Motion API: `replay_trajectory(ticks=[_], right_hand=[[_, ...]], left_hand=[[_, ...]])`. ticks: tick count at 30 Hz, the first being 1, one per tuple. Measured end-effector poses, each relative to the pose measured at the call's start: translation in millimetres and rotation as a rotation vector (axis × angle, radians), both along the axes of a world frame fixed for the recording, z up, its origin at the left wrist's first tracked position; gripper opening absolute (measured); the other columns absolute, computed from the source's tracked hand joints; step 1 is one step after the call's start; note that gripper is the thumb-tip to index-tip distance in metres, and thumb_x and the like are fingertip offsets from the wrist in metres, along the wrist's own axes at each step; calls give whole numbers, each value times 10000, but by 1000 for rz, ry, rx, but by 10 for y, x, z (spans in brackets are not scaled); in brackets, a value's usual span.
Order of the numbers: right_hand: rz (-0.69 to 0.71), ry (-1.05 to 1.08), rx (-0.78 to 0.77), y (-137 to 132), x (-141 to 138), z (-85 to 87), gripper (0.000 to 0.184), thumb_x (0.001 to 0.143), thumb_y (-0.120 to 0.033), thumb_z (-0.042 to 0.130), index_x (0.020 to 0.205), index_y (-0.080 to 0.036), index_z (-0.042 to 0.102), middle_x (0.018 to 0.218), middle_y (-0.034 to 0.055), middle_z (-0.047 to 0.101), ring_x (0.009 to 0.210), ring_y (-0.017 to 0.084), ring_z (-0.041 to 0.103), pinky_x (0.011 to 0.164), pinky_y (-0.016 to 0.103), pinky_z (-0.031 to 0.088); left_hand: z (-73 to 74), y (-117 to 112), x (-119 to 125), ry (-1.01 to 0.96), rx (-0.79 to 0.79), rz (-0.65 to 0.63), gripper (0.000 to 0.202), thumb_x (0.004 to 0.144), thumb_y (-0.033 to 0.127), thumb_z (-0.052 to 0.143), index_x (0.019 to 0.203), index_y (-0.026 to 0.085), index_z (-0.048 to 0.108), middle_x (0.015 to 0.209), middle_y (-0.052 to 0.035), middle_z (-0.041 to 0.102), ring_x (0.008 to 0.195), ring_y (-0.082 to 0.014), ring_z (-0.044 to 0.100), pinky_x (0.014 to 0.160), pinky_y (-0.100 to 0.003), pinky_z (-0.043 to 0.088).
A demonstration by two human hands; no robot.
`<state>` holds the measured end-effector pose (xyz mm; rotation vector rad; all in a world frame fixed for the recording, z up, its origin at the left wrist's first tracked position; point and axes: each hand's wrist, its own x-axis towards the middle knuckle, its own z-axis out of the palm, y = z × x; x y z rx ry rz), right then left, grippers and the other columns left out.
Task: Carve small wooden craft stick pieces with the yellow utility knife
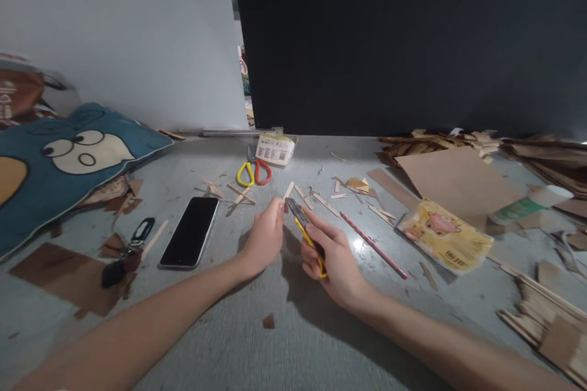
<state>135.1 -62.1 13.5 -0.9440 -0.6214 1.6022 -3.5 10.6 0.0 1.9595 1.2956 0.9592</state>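
My right hand (pixel 334 259) is closed around a yellow and black utility knife (pixel 303 224), its tip pointing up and left. My left hand (pixel 265 237) is curled with its fingertips pinched on a small wooden stick (pixel 288 190) that lies on the grey floor, right at the knife's tip. Several more short wooden sticks (pixel 318 198) lie scattered just beyond both hands.
A black phone (pixel 190 231) and a key fob (pixel 131 250) lie to the left, near a blue cartoon cushion (pixel 59 162). Scissors (pixel 253 172) and a small packet (pixel 274 148) lie ahead. A red pencil (pixel 373 245), yellow packet (pixel 444 242), brown cardboard (pixel 452 180), a cup (pixel 527 204) and wood scraps (pixel 545 314) fill the right.
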Motion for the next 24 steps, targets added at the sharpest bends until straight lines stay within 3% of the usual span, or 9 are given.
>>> replay_trajectory(ticks=[4, 8, 11, 13, 15, 16, 20, 22, 24], right_hand=[[-3, 38, 52, -24, 20, -43, 875, 871, -476, 779, 1627, -189, 444, 509, -125, 413, 376, 71, 305, 392, 194, 249], [-9, -171, 193, -61, 47, -60, 827, 962, -540, 684, 1666, -244, 365, 545, -113, 439, 396, 94, 364, 381, 209, 319], [-78, -410, 339, -35, 108, -105, 629, 1046, -500, 567, 1626, -346, 377, 737, -58, 560, 445, 100, 452, 405, 233, 427], [-145, -526, 461, 30, 186, -163, 369, 1069, -474, 511, 1398, -317, 568, 818, -32, 576, 460, 93, 489, 425, 242, 454], [-174, -625, 557, 123, 291, -223, 262, 1087, -434, 457, 1167, -271, 646, 755, -32, 547, 521, 115, 556, 497, 253, 489], [-206, -647, 584, 172, 348, -248, 257, 1088, -412, 443, 1150, -265, 645, 773, -18, 573, 576, 130, 592, 543, 265, 513], [-168, -605, 725, 347, 543, -294, 414, 1025, -307, 422, 1414, -302, 561, 1239, 83, 665, 988, 228, 710, 853, 407, 607], [-248, -669, 759, 408, 593, -294, 454, 984, -279, 513, 1437, -309, 541, 1272, 89, 657, 1104, 244, 677, 959, 429, 581], [-330, -705, 770, 445, 618, -286, 419, 956, -297, 616, 1372, -309, 570, 1228, 81, 655, 1060, 233, 669, 942, 412, 583]], left_hand=[[-14, 3, 1, -64, 5, -12, 333, 1099, 414, 300, 858, 239, 448, 637, 50, 441, 590, -157, 445, 608, -295, 315], [-37, 33, 1, -143, -70, 53, 302, 1090, 412, 317, 925, 233, 496, 621, 61, 435, 562, -157, 452, 595, -289, 339], [-25, 40, 6, -202, -111, 62, 251, 1077, 391, 342, 1081, 227, 533, 639, 66, 481, 569, -156, 492, 602, -281, 378], [-10, 31, 3, -229, -115, 42, 244, 1073, 392, 365, 1179, 230, 514, 634, 76, 501, 563, -154, 508, 601, -276, 388], [3, 24, -7, -222, -117, 20, 211, 1070, 402, 389, 1118, 234, 508, 610, 83, 500, 552, -151, 510, 601, -275, 386], [7, 23, -14, -198, -124, -1, 213, 1072, 414, 394, 1038, 237, 507, 596, 82, 497, 549, -151, 507, 604, -278, 385], [1, 48, -31, -1, -39, -133, 340, 1078, 395, 417, 790, 229, 485, 669, 26, 548, 700, -183, 542, 709, -313, 413], [-11, 67, -28, 117, 62, -199, 357, 1071, 339, 446, 740, 217, 502, 744, -5, 576, 825, -212, 544, 813, -351, 423], [-23, 78, -20, 205, 110, -251, 350, 1070, 309, 463, 744, 211, 541, 788, -20, 592, 897, -232, 531, 890, -386, 417]])
